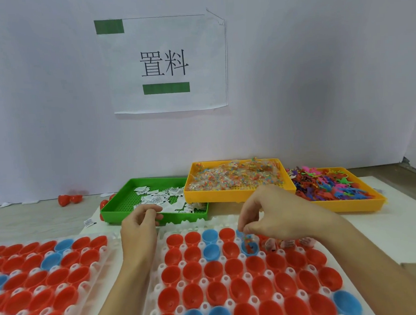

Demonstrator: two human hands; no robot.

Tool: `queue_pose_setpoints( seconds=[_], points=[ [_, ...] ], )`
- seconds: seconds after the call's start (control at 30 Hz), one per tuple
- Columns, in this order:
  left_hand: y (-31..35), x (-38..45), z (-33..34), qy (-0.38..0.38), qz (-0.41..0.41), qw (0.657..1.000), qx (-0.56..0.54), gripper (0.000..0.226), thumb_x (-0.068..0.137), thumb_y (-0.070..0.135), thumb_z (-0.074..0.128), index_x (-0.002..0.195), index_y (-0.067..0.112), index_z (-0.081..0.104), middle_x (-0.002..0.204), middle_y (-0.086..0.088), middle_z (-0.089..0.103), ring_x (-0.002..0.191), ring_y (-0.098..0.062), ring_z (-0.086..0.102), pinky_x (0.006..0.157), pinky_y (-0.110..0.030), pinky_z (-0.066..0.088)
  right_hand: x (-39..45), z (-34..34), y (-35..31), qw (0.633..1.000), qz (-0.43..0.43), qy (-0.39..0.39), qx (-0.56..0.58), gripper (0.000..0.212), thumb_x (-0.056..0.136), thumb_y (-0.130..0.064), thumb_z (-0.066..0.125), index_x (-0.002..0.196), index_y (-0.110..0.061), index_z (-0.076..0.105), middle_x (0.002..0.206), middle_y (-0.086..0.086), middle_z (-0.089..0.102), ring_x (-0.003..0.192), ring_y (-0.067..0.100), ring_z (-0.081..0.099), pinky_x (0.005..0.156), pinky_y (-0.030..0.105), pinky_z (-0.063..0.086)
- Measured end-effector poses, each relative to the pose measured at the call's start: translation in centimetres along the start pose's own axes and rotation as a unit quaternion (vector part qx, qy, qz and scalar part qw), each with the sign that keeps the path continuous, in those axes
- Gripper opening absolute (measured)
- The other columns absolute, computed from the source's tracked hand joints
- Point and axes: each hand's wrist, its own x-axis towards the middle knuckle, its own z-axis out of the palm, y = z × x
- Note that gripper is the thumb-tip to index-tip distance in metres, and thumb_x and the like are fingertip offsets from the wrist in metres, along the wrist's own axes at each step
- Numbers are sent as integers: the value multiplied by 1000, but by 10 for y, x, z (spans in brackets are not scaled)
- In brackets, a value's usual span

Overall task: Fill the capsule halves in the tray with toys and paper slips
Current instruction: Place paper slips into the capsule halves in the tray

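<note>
Blurrily, right hand (266,217) pinches a toy packet (249,243) — left hand's (140,222) grip curled, contents unclear.

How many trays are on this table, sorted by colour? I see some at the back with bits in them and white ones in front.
Green tray, holding paper slips: 1
Yellow trays, one with bagged toys, one with loose figures: 2
White capsule trays, left and right: 2
Total: 5

Glossy plastic capsule halves (213,271), translucent tray (158,285), paper slips (156,198)
</note>
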Motion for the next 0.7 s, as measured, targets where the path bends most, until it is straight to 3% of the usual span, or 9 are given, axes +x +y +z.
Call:
queue_pose_setpoints(
  seconds=[0.13, 0.27, 0.4, 0.7],
  points=[
    [1, 0, 2, 1, 0, 1000, 4, 29, 94, 2, 48, 82, 14, 71, 83, -6, 68, 82, -19, 61, 77, -40, 50, -1, 0, -1, 1000, 7, -13, -9, 13, 86, -17, 73, 82, -27, 80, 80, -15, 75, 77, -7, 67, 66, 9, 50],
    [0, 0, 1, 2, 1, 1000, 3, 29, 94, 1, 48, 82, 14, 71, 82, -6, 68, 80, -18, 61, 76, -39, 50, -3, 0, -2, 999, 17, -22, -25, 14, 87, -19, 72, 81, -29, 80, 83, -16, 75, 85, -4, 65, 77, 19, 55],
    [-1, 0, 1, -2, 0, 1000, 4, 30, 94, 1, 48, 81, 14, 71, 80, -7, 68, 79, -19, 62, 74, -40, 50, -2, -1, -1, 999, 22, -40, -1, 13, 86, -14, 74, 83, -24, 81, 78, -13, 75, 76, -5, 68, 68, 13, 52],
    [6, 0, 1, 8, 31, 999, 32, 29, 93, 2, 51, 79, 18, 71, 75, -4, 67, 77, -19, 61, 69, -32, 47, 1, 5, 1, 997, 40, -35, -52, 13, 86, -14, 76, 81, -26, 78, 86, -13, 72, 84, 5, 65, 70, 21, 54]
  ],
)
